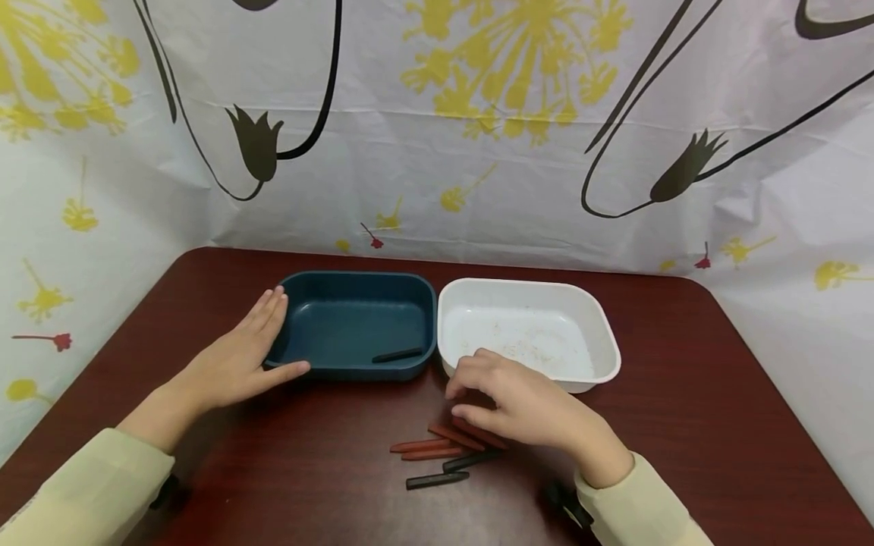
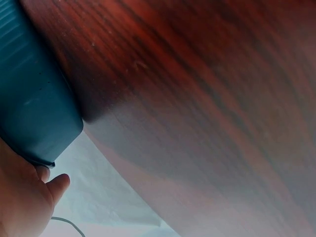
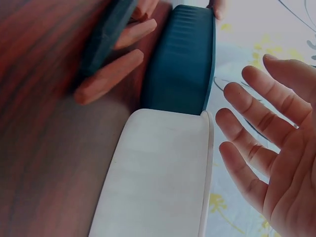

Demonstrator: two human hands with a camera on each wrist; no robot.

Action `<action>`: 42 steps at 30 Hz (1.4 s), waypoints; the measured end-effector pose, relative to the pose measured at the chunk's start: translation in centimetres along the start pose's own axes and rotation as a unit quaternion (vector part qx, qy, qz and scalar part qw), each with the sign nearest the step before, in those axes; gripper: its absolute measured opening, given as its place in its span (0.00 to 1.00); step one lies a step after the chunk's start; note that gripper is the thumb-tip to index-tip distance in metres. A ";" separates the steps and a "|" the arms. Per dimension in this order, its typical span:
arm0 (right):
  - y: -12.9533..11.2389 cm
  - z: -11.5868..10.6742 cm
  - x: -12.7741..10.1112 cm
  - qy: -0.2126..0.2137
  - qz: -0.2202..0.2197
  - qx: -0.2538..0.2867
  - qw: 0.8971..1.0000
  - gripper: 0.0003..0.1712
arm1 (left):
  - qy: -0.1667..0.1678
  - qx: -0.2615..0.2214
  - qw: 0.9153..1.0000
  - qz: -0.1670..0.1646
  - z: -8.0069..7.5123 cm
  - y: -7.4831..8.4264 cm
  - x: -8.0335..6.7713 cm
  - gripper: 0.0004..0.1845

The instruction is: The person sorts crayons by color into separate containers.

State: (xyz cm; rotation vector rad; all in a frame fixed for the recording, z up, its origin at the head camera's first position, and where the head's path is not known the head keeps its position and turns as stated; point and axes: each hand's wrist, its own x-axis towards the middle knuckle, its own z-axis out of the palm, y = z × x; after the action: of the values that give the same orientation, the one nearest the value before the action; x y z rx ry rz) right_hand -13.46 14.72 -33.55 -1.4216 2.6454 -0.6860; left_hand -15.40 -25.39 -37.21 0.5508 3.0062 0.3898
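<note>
My left hand (image 1: 235,356) rests on the left end of a dark blue rectangular tub (image 1: 355,374), its fingers and thumb extended along the rim. One black crayon-like stick (image 1: 397,355) lies inside the tub. My right hand (image 1: 515,398) hovers over the front edge of a white tub (image 1: 608,364), fingers loosely bent and holding nothing, as the right wrist view confirms. Just below that hand, several reddish-brown crayon-like sticks (image 1: 426,454) lie in a loose pile on the table. Two black sticks (image 1: 438,480) lie at the pile's near side.
Both tubs stand side by side toward the back of the dark red wooden table (image 1: 307,470). Specks dot the white tub's floor. Behind the table hangs a white cloth (image 1: 382,174) with flower prints.
</note>
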 end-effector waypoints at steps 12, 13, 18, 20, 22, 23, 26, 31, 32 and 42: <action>-0.2 0.8 -1.6 -0.012 0.006 -0.006 1.000 0.04 | 0.006 0.004 1.000 0.000 0.1 -0.1 0.1 0.58; -0.2 0.9 -1.7 -0.012 0.001 -0.007 1.000 0.04 | 0.008 0.003 1.000 0.001 0.1 -0.1 0.1 0.58; 0.0 1.4 -2.2 -0.021 -0.009 -0.017 1.000 0.06 | 0.009 0.001 1.000 0.001 0.2 0.0 0.1 0.58; 0.0 1.5 -2.3 -0.030 -0.007 -0.019 0.999 0.06 | 0.005 0.000 1.000 0.000 0.1 0.0 0.1 0.58; 0.0 1.7 -2.4 -0.040 -0.003 -0.021 0.999 0.06 | 0.001 0.002 1.000 0.001 0.0 0.0 0.1 0.58; 0.0 1.7 -2.4 -0.044 -0.001 -0.022 0.999 0.06 | -0.002 0.002 1.000 0.001 0.0 0.0 0.1 0.58; 0.0 1.9 -2.4 -0.054 0.002 -0.023 0.998 0.06 | -0.006 0.005 1.000 0.000 -0.2 0.0 0.1 0.58; 0.0 2.2 -2.5 -0.074 0.007 -0.033 0.997 0.05 | -0.005 0.008 1.000 0.001 -0.2 -0.2 0.3 0.58; 0.0 2.2 -2.5 -0.078 0.007 -0.037 0.996 0.05 | -0.005 0.007 1.000 0.001 -0.2 -0.2 0.3 0.58; 0.0 2.3 -2.8 -0.096 -0.008 -0.072 0.993 0.07 | -0.003 0.008 1.000 0.003 0.0 -0.3 0.3 0.58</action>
State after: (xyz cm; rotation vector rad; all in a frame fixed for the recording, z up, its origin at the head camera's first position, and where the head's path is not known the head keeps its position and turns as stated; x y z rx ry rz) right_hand -11.24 16.11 -36.04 -1.4631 2.5808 -0.3447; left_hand -15.73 -25.55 -37.30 0.5598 3.0045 0.3645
